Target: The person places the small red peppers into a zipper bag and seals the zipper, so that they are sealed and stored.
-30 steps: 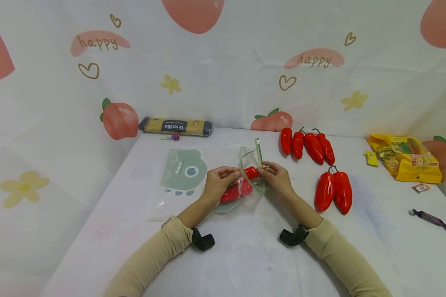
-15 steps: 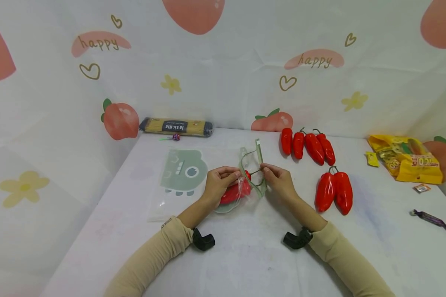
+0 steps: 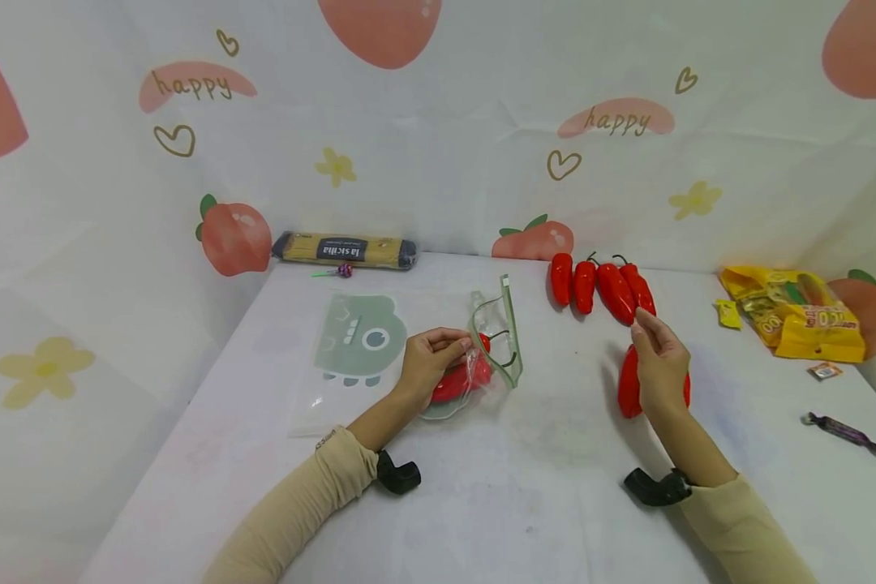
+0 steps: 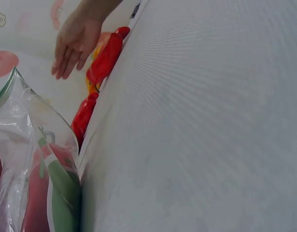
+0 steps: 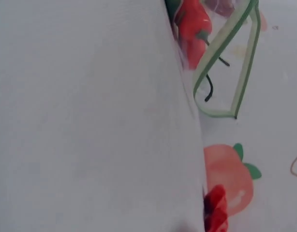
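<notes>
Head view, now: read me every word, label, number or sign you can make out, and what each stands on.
"happy" on the left pink patch of the backdrop
"happy" on the right pink patch
"la sicilia", upside down, on the long package; its finer print is too small
Too small or blurred: the print on the yellow bag, purple wrapper, small orange packet and left sleeve.

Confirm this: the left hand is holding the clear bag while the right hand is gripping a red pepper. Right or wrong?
Wrong on one point: the right hand is empty, as the left wrist view shows. The left hand is indeed holding the clear bag.
</notes>
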{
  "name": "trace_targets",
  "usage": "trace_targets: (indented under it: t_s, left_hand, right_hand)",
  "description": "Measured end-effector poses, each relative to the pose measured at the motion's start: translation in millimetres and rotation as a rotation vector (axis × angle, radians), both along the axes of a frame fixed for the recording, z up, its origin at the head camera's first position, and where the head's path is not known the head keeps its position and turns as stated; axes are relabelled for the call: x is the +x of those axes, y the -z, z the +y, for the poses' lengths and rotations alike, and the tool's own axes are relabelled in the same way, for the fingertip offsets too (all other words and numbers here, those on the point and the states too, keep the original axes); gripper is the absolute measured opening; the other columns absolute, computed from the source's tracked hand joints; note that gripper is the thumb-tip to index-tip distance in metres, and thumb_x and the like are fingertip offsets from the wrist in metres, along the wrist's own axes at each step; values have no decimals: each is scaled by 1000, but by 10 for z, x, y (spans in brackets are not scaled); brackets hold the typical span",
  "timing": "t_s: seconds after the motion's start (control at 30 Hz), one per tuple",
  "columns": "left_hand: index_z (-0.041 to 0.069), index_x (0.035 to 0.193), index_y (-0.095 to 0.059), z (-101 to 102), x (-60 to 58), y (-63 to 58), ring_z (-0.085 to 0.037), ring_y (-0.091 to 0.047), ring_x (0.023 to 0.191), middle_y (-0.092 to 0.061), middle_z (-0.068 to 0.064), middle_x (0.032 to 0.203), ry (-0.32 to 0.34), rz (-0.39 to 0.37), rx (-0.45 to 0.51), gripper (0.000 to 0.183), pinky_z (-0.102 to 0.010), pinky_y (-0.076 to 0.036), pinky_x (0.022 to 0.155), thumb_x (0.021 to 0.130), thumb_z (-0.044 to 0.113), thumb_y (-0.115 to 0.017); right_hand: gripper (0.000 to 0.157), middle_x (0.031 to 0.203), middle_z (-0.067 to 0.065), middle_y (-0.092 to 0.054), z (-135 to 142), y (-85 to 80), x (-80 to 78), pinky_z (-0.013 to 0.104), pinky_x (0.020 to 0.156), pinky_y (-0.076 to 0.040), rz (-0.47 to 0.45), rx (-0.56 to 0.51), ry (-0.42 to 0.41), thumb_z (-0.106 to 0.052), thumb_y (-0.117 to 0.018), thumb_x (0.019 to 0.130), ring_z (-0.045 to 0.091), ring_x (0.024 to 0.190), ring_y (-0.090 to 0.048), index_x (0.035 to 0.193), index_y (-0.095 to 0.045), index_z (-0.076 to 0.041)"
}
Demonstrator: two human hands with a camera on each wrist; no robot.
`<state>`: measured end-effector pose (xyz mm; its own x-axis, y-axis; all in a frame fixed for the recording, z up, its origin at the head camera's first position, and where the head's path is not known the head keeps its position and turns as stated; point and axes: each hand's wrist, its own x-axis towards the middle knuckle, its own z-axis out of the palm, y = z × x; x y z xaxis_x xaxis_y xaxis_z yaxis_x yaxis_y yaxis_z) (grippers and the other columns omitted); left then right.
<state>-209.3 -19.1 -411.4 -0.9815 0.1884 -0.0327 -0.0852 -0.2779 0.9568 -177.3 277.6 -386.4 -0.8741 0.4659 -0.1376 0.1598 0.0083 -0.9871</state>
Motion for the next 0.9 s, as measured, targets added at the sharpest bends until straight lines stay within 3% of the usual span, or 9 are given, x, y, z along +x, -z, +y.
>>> trace_targets:
  t_s: [0.13, 0.33, 0.57, 0.9]
  left_hand:
    - [-11, 103, -61, -4, -5, -3, -7, -67, 69, -69, 3, 77, -7, 6, 3, 23, -20, -56, 66, 84, 2, -63]
    - [-11, 103, -61, 3, 1, 0, -7, -66, 69, -69, 3, 77, -2, -6, -2, 23, -20, -56, 67, 84, 2, -63]
    - [-10, 103, -62, 4, 2, 8, -7, -67, 70, -69, 3, 77, -6, -8, 1, 22, -21, -56, 67, 84, 2, -62]
    - [-9, 103, -62, 7, 0, 7, -7, -67, 71, -69, 3, 79, -3, -22, -12, 22, -21, -56, 68, 85, 3, -62]
  right_hand:
    - [46, 147, -11, -33, 81, 17, 19, 24, 111, -25, -22, -26, 89, -27, -49, 94, 8, 138, -27, 139, -40, -28]
    - [50, 152, -9, -23, 128, 61, 6, 28, 113, -22, -142, 50, 45, -18, -42, 97, 9, 141, -19, 143, -29, -29]
    - [57, 154, 0, -16, 151, 141, -32, 38, 112, -26, -222, 195, -97, -17, -44, 96, 19, 142, -16, 147, -20, -26]
    - [72, 151, 16, -22, 91, 193, -71, 51, 106, -34, -303, 336, -333, -33, -54, 91, 37, 138, -22, 148, -13, -15]
